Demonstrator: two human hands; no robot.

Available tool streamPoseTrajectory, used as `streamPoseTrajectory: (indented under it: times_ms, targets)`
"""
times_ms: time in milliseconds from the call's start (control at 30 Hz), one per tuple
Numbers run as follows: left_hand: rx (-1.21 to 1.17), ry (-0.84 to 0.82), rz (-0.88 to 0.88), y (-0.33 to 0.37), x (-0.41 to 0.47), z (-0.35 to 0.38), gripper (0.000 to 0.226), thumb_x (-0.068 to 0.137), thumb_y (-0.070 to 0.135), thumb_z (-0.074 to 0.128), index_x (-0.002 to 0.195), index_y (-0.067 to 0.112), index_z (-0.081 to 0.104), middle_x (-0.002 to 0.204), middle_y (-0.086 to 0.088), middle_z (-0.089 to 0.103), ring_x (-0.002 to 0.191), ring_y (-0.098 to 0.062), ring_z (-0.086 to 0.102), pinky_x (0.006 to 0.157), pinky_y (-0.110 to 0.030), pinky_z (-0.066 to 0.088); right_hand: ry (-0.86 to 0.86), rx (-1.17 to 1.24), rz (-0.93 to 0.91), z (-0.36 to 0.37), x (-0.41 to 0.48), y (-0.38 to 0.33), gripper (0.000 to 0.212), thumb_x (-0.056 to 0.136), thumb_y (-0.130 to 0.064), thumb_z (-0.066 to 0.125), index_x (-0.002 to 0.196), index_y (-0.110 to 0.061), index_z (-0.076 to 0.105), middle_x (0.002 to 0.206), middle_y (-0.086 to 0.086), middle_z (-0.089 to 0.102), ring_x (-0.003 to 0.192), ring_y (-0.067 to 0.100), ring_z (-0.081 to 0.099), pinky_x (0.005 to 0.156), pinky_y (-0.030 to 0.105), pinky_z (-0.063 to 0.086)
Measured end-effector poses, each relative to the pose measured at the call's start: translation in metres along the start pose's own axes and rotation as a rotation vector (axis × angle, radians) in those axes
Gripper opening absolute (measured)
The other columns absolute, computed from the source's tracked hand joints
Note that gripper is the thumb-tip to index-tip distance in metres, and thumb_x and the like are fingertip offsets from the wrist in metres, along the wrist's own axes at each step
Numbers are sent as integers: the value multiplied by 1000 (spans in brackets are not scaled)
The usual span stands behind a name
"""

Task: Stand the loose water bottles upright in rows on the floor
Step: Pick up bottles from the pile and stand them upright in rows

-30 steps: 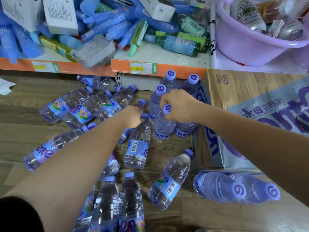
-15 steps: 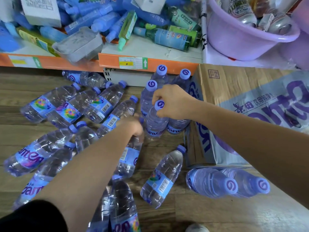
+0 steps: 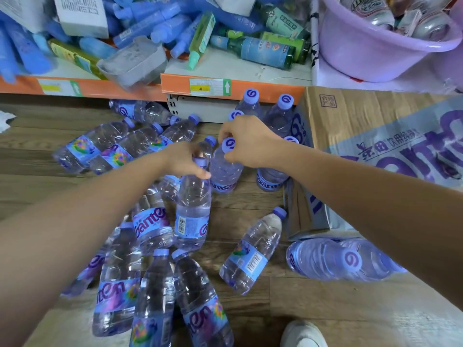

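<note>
Several clear water bottles with purple caps lie loose on the wooden floor. My left hand [image 3: 186,160] grips the neck of one tilted bottle [image 3: 193,209] in the middle of the heap. My right hand [image 3: 246,141] pinches the cap end of an upright bottle [image 3: 225,169]. That bottle stands with several other upright bottles [image 3: 278,113] beside the cardboard box. Another loose bottle [image 3: 253,254] lies alone to the right of the heap.
A printed cardboard box [image 3: 370,136] stands on the right, with two bottles [image 3: 338,261] in front of it. Behind is an orange-edged shelf [image 3: 225,87] piled with goods and a purple basin [image 3: 375,48]. A white shoe [image 3: 302,333] shows at the bottom.
My left hand has closed on a bottle's neck and raised that end off the floor. My right hand stays on the upright bottle's cap. The camera has shifted a little.
</note>
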State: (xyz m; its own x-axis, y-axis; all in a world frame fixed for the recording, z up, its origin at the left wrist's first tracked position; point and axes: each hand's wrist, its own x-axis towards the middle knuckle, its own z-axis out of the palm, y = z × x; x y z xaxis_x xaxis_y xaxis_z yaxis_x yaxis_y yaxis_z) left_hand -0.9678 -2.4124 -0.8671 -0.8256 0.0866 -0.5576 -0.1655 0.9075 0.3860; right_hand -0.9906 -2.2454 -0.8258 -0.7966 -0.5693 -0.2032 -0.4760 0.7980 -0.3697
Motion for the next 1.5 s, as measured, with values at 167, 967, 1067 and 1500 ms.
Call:
streamPoseTrajectory:
  times_ms: [167,967,1067,1500]
  targets:
    - [195,42,49,-2,-22,-21,47,77,34,73,112,5,58,109,-10,64,90,-23,55,74,-24,37,-36,-42,-4,1,4,-11,28,81,-11,60,109,-9,62,96,7,58,84,23,54,67,29,42]
    - [342,89,325,14,-50,-26,30,68,30,77,93,19,66,80,-1,60,75,-17,55,70,-35,51,135,54,142,13,-25,-5,37,91,-35,56,117,-8,50,114,9,54,98,27,56,82,40,50]
    - [315,99,341,14,-52,-18,27,70,28,76,89,14,65,87,-5,58,79,-19,51,67,-28,40,93,56,262,21,-56,1,20,95,-22,46,104,-5,51,105,13,57,86,31,55,72,37,48]
    - [149,211,387,17,-53,3,27,76,27,74,101,18,68,93,-3,54,83,-17,51,74,-22,34,-734,-331,388,88,-58,39,35,92,-6,50,126,-2,55,102,7,64,94,26,61,72,30,48]
